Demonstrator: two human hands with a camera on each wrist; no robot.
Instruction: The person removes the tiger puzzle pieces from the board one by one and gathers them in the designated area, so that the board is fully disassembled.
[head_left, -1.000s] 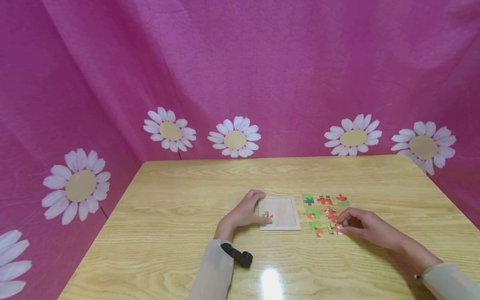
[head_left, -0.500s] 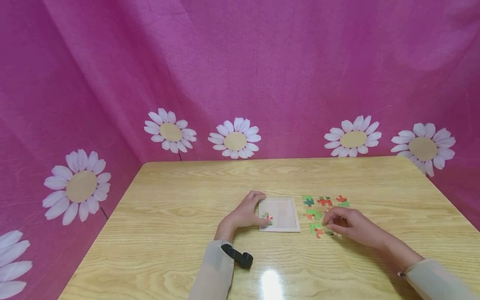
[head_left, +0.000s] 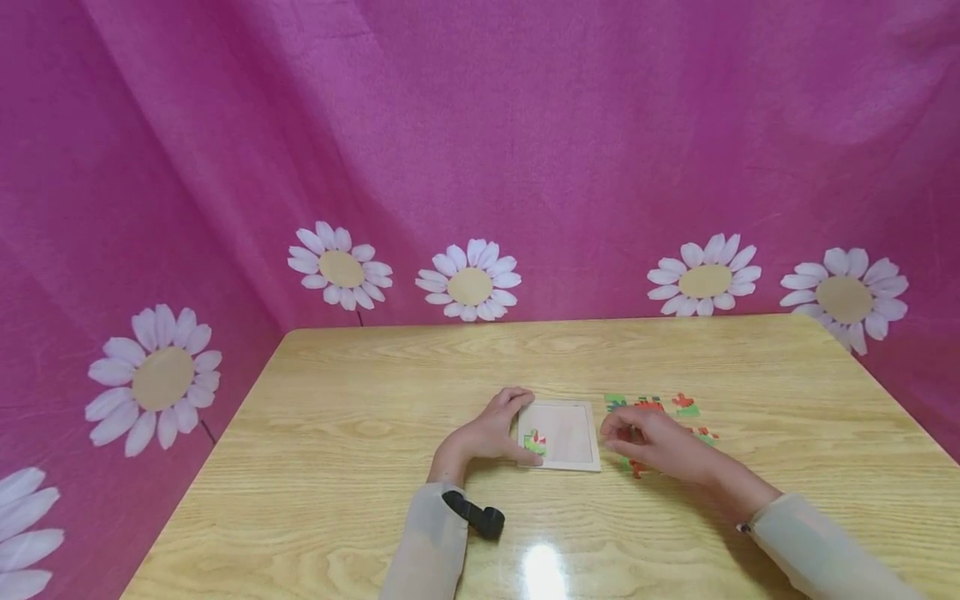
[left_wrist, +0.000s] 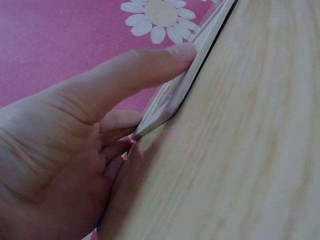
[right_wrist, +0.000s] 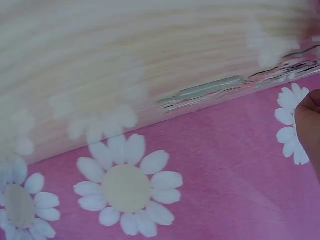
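Observation:
My left hand (head_left: 483,433) holds the square wooden puzzle tray (head_left: 572,433) at its left side. The thumb lies on the front rim, and the other fingers are at the far left. A green, red and white puzzle piece (head_left: 535,442) lies in the tray's front left corner. My right hand (head_left: 658,440) is just beside the tray's right edge, thumb and index brought together; whether a piece is between them cannot be made out. In the right wrist view only a bit of that hand (right_wrist: 310,127) shows. Beneath and behind it, puzzle pieces are partly covered.
Loose puzzle pieces lie right of the tray: a red and green one (head_left: 686,406) at the far right, another (head_left: 705,435) nearer, a green one (head_left: 615,399) at the back left. A pink flowered cloth (head_left: 585,167) hangs behind the wooden table (head_left: 375,433).
My right hand has moved left, from over the right-hand pieces to the tray's right edge. My left hand stays on the tray, its thumb slightly lower, showing more of the piece inside.

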